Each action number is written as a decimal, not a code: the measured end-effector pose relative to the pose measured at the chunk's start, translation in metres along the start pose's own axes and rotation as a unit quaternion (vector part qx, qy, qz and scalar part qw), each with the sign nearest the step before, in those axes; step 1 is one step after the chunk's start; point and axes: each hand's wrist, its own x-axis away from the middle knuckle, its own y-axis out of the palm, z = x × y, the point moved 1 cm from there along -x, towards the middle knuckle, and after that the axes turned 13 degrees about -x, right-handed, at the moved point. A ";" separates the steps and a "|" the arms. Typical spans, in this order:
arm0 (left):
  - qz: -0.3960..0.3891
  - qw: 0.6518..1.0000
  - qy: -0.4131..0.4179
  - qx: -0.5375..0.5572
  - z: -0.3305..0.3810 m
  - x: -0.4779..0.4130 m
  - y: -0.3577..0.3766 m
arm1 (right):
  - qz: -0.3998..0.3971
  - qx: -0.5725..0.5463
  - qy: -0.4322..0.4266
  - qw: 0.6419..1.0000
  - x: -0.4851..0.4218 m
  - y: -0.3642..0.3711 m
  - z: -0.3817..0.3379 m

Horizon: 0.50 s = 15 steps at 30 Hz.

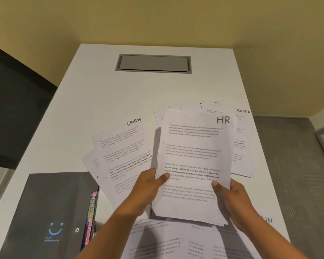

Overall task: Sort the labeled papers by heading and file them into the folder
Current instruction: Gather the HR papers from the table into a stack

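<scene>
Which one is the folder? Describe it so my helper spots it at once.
On the white table, look at the near left corner, left of the fanned white SPORTS sheets. The dark grey plastic folder lies flat there. Nothing else on the table is dark: it bears a blue smiley and colourful tabs, one reading FINANCE.

White matt paper sheets (193, 156) lie on a smooth white table (101, 101); the near-left grey folder (51, 202) looks plastic (slightly glossy); right, rough grey carpet (292, 165).
</scene>
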 end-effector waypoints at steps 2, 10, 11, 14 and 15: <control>0.066 0.998 0.011 0.008 0.000 0.008 0.000 | -0.026 0.083 -0.030 0.996 -0.005 0.005 -0.011; 0.192 0.976 -0.026 0.100 -0.021 0.033 -0.038 | 0.256 0.298 -0.101 0.914 -0.098 -0.027 -0.049; 0.198 0.974 -0.026 0.102 -0.024 0.036 -0.041 | 0.290 0.322 -0.074 0.898 -0.107 -0.032 -0.053; 0.212 0.969 -0.033 0.124 -0.030 0.041 -0.049 | 0.304 0.412 0.020 0.859 -0.123 -0.036 -0.062; 0.214 0.966 -0.036 0.137 -0.032 0.042 -0.051 | 0.302 0.428 0.033 0.851 -0.124 -0.032 -0.065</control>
